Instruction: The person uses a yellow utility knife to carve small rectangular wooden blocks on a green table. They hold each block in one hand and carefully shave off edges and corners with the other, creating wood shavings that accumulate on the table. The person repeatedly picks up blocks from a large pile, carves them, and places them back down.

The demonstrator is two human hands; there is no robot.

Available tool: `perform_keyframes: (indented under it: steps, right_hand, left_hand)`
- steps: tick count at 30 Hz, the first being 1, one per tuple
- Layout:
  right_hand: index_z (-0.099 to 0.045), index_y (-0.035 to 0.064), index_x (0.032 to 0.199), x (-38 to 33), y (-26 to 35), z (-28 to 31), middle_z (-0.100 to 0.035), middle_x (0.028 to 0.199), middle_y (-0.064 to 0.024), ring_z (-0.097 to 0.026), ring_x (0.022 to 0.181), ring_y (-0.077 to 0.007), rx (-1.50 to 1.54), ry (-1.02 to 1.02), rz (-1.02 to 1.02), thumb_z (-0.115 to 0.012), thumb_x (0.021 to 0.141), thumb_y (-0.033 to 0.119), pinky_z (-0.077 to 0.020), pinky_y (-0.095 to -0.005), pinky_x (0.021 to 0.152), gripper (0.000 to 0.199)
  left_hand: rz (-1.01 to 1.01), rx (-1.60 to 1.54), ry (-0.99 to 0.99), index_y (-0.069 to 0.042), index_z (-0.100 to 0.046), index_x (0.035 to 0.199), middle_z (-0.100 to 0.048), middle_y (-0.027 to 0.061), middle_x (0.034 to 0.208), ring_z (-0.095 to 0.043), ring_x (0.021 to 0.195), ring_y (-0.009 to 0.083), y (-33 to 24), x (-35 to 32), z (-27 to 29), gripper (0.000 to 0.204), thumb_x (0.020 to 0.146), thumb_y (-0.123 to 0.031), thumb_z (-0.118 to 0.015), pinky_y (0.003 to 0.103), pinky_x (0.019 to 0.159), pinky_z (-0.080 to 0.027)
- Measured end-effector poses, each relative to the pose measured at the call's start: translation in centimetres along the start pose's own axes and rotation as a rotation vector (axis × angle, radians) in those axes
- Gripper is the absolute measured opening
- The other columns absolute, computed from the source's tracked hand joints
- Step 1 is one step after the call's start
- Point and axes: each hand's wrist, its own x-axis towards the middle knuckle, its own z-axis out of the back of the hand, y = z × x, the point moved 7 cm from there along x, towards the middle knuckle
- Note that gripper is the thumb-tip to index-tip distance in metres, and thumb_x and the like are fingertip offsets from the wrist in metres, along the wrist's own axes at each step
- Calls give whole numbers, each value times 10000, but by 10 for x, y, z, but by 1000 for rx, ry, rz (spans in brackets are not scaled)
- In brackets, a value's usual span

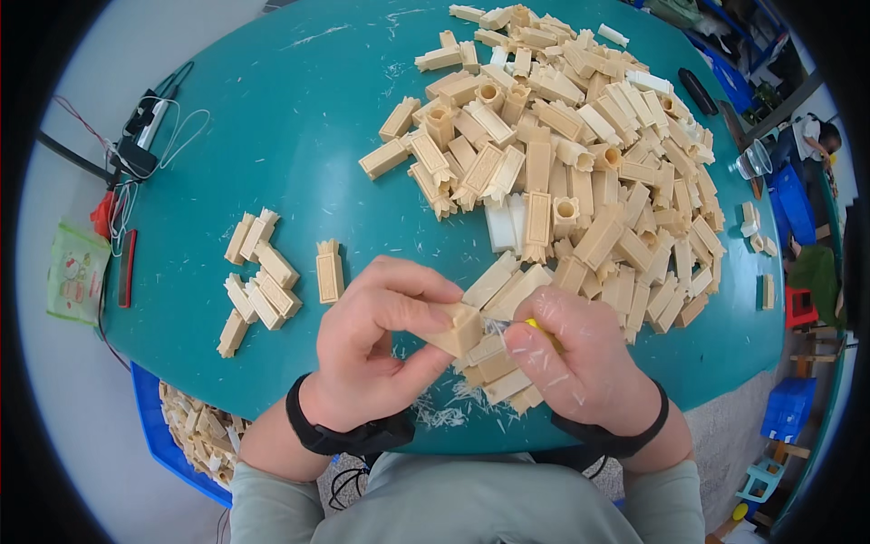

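My left hand [373, 340] pinches a beige rectangular plastic piece [465, 334] between thumb and fingers, above the near edge of the green table [272, 109]. Closed around a small tool with a yellow handle [547, 334] is my right hand [584, 358]; the tool's thin tip points at the piece, and whether it touches cannot be told. Several similar pieces [498, 370] lie under my hands, among thin white shavings [441, 410]. Left of my left hand stands a single piece [329, 272] with a notched end, beside a small group of them [263, 288].
A large heap of beige pieces [598, 218] covers the table's middle and right. A blue bin [163, 444] of more pieces sits below the left edge. A power strip [152, 124] with cables, a black object [697, 91] and a clear cup [753, 161] lie near the edges. Another person [813, 138] is far right.
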Motion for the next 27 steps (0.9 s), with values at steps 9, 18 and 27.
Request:
perform_keyframes:
  steps: [9, 18, 27]
  right_hand:
    - [-512, 26, 717, -1, 0, -4, -500, 606, -109, -509, 511, -278, -48, -17, 68, -611, 813, 255, -387, -346, 443, 268]
    - [-513, 44, 724, 0, 3, 2, -493, 593, -90, -495, 465, -253, -175, -74, 131, -634, 792, 259, -375, -329, 406, 257]
    - [-509, 50, 732, -1, 6, 4, -486, 580, -75, -495, 462, -240, -190, -68, 185, -644, 782, 277, -374, -328, 402, 268]
  left_hand:
    - [-182, 315, 23, -62, -545, 841, -585, 119, 892, -560, 755, 248, -15, 3, -5, 308, 605, 79, -682, 311, 639, -451]
    - [-224, 314, 33, -56, -544, 838, -584, 121, 893, -561, 752, 246, -15, 2, -5, 305, 605, 87, -681, 320, 636, -456]
    - [-104, 127, 21, -55, -549, 855, -582, 124, 905, -569, 775, 245, -10, 0, -5, 298, 623, 71, -687, 324, 664, -457]
